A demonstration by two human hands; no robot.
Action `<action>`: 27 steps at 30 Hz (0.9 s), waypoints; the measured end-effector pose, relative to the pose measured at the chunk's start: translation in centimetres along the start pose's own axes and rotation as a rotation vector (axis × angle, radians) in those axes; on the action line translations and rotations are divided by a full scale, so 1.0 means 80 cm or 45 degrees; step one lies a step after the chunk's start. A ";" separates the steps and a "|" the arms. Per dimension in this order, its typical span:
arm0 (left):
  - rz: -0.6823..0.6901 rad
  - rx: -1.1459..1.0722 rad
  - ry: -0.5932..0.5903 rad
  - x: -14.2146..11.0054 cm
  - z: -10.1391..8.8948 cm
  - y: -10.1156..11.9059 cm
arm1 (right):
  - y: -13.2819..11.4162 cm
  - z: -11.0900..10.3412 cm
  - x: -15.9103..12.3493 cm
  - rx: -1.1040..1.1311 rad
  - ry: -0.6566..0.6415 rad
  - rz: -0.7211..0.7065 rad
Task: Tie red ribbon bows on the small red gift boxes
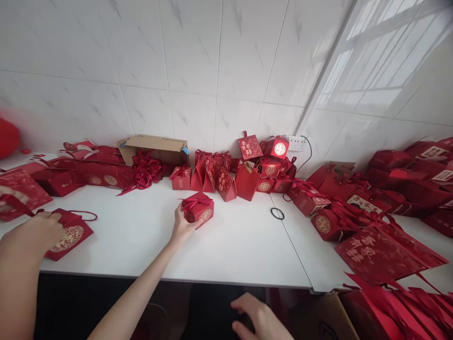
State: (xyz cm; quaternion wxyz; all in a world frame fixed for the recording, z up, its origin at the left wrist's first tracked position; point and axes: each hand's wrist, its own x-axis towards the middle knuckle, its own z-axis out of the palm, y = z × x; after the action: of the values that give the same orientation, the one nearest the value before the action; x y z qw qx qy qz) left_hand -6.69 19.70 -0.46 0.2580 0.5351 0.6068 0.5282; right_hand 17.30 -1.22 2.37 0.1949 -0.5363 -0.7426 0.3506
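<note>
My left hand (182,227) reaches across the white table (240,245) and grips the left side of a small red gift box (198,208) tied with a red ribbon bow. The box stands on the table in front of a row of similar red boxes (226,182) by the wall. Below the table's front edge, my right hand (256,317) hangs with loosely spread fingers and nothing in it. At the far left, another person's hand (37,232) rests on a flat red paper bag (72,235) with a gold emblem.
Flat and folded red boxes are piled at the left (92,172) and along the right (375,208). An open cardboard box (155,144) lies by the tiled wall beside red ribbons (145,171). A black hair tie (278,213) lies on the table. A cardboard carton (329,316) stands at the bottom right.
</note>
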 end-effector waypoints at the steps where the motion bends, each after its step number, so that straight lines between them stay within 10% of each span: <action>1: 0.039 -0.030 -0.072 -0.016 0.003 0.000 | -0.004 -0.005 0.003 0.031 0.032 0.004; 9: 0.208 0.118 -0.085 -0.162 0.032 0.029 | -0.006 -0.024 0.046 0.275 0.426 -0.017; 13: 0.337 -0.029 -0.522 -0.217 0.016 0.052 | 0.018 -0.030 0.046 0.386 0.817 0.106; 15: 0.358 -0.122 -0.656 -0.221 0.004 0.066 | 0.028 -0.039 0.042 0.386 0.887 0.111; 20: 0.306 -0.126 -0.334 -0.174 0.004 0.095 | 0.034 -0.058 0.037 0.314 0.754 0.001; 27: -0.089 -0.071 -0.650 -0.138 0.023 0.111 | 0.030 -0.053 0.040 0.168 0.781 -0.099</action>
State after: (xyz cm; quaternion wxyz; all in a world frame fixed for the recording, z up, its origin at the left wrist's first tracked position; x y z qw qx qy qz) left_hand 1.51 9.04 4.31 0.4354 0.6225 0.5253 0.3834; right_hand 20.61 3.50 3.23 0.4575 -0.5742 -0.6449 0.2123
